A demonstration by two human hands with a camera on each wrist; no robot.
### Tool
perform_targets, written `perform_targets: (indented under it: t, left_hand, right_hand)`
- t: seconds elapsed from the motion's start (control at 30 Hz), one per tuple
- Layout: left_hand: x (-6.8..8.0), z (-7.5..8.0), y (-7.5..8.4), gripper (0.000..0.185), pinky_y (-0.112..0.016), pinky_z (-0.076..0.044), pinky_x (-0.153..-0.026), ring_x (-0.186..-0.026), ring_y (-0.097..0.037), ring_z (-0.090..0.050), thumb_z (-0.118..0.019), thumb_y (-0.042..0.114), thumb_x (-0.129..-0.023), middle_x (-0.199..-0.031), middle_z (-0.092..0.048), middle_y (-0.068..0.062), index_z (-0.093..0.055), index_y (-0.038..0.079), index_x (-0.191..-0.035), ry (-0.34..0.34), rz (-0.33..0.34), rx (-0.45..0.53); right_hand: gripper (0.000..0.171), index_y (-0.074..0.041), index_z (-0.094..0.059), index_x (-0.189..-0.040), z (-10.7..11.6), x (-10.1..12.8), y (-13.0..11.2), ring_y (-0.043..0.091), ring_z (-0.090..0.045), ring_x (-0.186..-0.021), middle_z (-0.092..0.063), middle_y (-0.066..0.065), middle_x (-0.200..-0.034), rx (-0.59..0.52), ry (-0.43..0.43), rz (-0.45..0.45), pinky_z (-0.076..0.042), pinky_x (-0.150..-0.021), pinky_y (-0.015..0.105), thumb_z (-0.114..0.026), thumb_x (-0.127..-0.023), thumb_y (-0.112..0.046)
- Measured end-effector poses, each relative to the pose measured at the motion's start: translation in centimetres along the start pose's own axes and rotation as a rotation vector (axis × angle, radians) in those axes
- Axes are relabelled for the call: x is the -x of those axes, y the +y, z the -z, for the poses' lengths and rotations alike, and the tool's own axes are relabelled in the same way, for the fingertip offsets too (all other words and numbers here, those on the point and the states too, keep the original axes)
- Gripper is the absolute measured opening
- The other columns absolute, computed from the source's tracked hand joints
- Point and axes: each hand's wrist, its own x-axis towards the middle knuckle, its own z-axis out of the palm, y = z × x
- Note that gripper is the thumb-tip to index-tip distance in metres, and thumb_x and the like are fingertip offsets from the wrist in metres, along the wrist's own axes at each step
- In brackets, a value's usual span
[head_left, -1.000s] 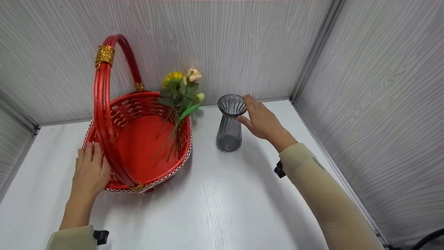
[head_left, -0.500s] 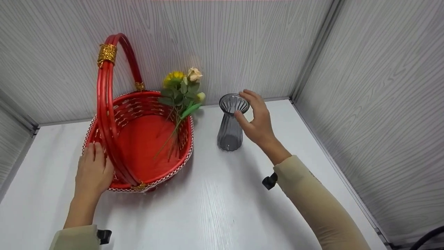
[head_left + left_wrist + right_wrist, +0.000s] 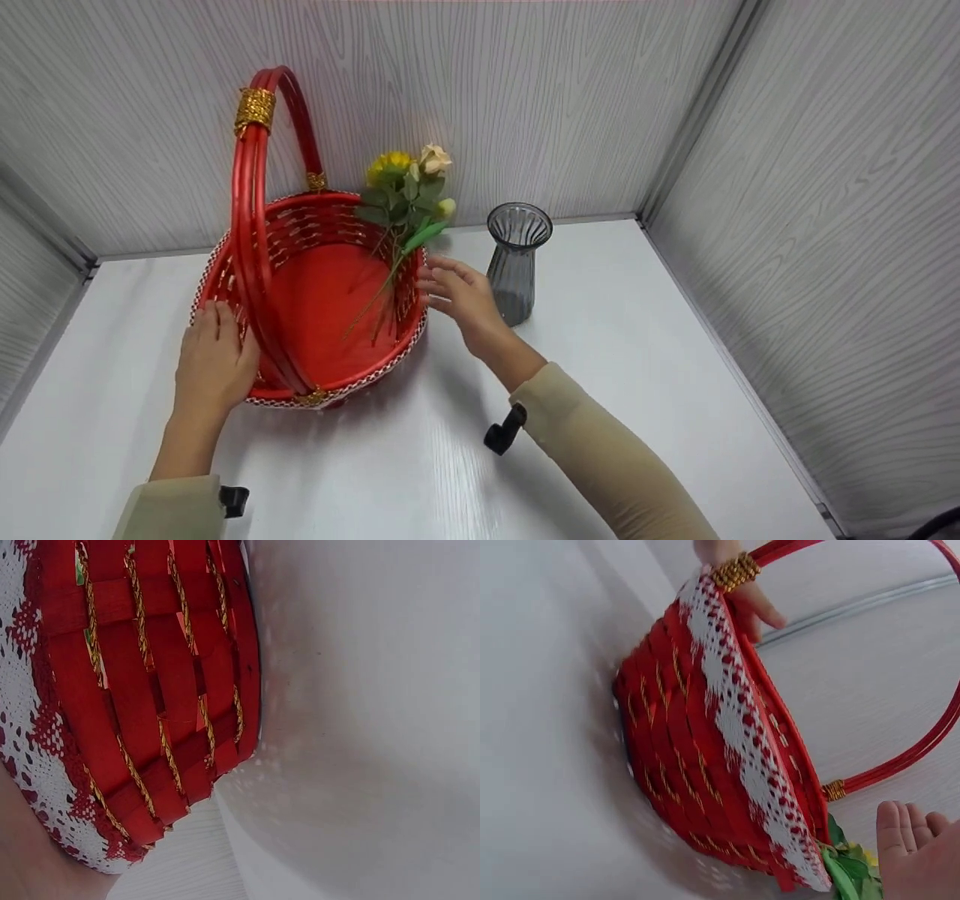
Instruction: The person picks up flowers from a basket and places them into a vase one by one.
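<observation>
White tabletop (image 3: 465, 465) and grey walls framed the red basket (image 3: 315, 300), steadied by the flat-fingered left hand (image 3: 214, 367), while the right hand (image 3: 457, 296) (fingers spread, holding nothing) was judged reaching toward the flowers (image 3: 405, 199), whose stems would next need pinching.

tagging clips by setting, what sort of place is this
Probably a small tabletop booth set up for recording rather than a lived-in room: a bare white table boxed in by grey wood-grain panel walls, with only a red basket and a grey glass vase as props.
</observation>
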Motion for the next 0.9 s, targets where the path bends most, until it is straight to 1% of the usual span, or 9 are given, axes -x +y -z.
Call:
perform_targets:
  t: [0.1,0.17,0.3,0.37,0.47,0.6,0.7,0.8,0.9]
  left_hand:
    - [-0.3,0.2,-0.4,0.068,-0.066,-0.008,-0.119,-0.147,-0.055,-0.01,-0.028,0.034,-0.105,-0.156,-0.015,-0.04,-0.019,-0.017,-0.15,0.016,-0.012,-0.005]
    - [-0.5,0.4,-0.6,0.068,-0.066,-0.008,-0.119,-0.147,-0.055,-0.01,-0.028,0.033,-0.105,-0.156,-0.016,-0.04,-0.02,-0.017,-0.15,0.021,-0.015,-0.007]
    - [-1.1,0.6,-0.6,0.069,-0.065,-0.005,-0.119,-0.148,-0.053,-0.008,-0.027,0.035,-0.105,-0.157,-0.014,-0.039,-0.019,-0.016,-0.15,0.02,-0.025,-0.004]
    - [-1.3,0.6,-0.6,0.069,-0.065,-0.005,-0.12,-0.149,-0.052,-0.007,-0.026,0.036,-0.105,-0.157,-0.014,-0.039,-0.019,-0.016,-0.151,0.021,-0.032,0.0]
    - [-1.3,0.6,-0.5,0.07,-0.064,-0.005,-0.12,-0.149,-0.052,-0.006,-0.026,0.037,-0.105,-0.158,-0.013,-0.039,-0.018,-0.015,-0.151,0.02,-0.03,0.009]
    - [-1.1,0.4,-0.5,0.07,-0.064,-0.004,-0.12,-0.149,-0.051,-0.005,-0.025,0.038,-0.105,-0.158,-0.013,-0.038,-0.017,-0.014,-0.152,0.017,-0.026,0.007]
    - [-0.9,0.1,-0.5,0.07,-0.064,-0.005,-0.12,-0.149,-0.051,-0.006,-0.025,0.038,-0.105,-0.158,-0.013,-0.037,-0.018,-0.014,-0.152,0.028,-0.022,0.008]
    - [-0.6,-0.2,-0.4,0.071,-0.065,-0.006,-0.12,-0.149,-0.052,-0.007,-0.026,0.04,-0.105,-0.159,-0.013,-0.037,-0.019,-0.013,-0.152,0.017,-0.009,0.012]
    - [-0.3,-0.3,-0.3,0.073,-0.065,-0.006,-0.119,-0.148,-0.054,-0.007,-0.028,0.042,-0.105,-0.158,-0.012,-0.038,-0.019,-0.013,-0.152,-0.004,-0.005,-0.004]
  right_hand:
    - [0.047,0.0,-0.043,-0.147,-1.9,-0.8,0.8,0.032,-0.057,-0.128,-0.058,0.02,-0.138,-0.138,0.027,-0.152,-0.051,-0.102,0.039,-0.047,-0.105,-0.02]
    - [0.053,-0.002,-0.034,-0.153,-3.0,-1.4,1.3,0.032,-0.051,-0.134,-0.05,0.022,-0.147,-0.219,0.037,-0.211,-0.046,-0.108,0.04,-0.046,-0.105,-0.023]
    - [0.057,-0.007,-0.028,-0.156,-4.6,-2.6,2.3,0.036,-0.038,-0.144,-0.038,0.024,-0.155,-0.37,0.107,-0.286,-0.036,-0.117,0.044,-0.045,-0.105,-0.025]
    - [0.058,-0.007,-0.027,-0.157,-5.1,-3.2,2.9,0.038,-0.032,-0.147,-0.032,0.025,-0.158,-0.427,0.146,-0.303,-0.031,-0.119,0.045,-0.046,-0.105,-0.026]
    - [0.061,-0.008,-0.024,-0.158,-5.7,-3.8,3.6,0.038,-0.024,-0.15,-0.025,0.025,-0.161,-0.474,0.182,-0.313,-0.024,-0.122,0.045,-0.046,-0.104,-0.027]
    - [0.064,-0.008,-0.018,-0.159,-6.0,-4.6,4.3,0.038,-0.015,-0.152,-0.016,0.025,-0.164,-0.512,0.188,-0.314,-0.017,-0.124,0.045,-0.046,-0.104,-0.026]
    - [0.066,-0.007,-0.015,-0.16,-6.0,-5.1,4.8,0.038,-0.011,-0.153,-0.013,0.024,-0.164,-0.532,0.191,-0.302,-0.014,-0.125,0.045,-0.046,-0.104,-0.025]
    - [0.064,-0.007,-0.015,-0.16,-5.9,-5.3,5.2,0.038,-0.008,-0.153,-0.011,0.024,-0.165,-0.548,0.208,-0.294,-0.012,-0.125,0.046,-0.043,-0.105,-0.023]
    - [0.065,-0.007,-0.012,-0.16,-6.0,-5.4,5.4,0.038,-0.007,-0.153,-0.01,0.024,-0.165,-0.541,0.218,-0.302,-0.01,-0.125,0.046,-0.043,-0.105,-0.022]
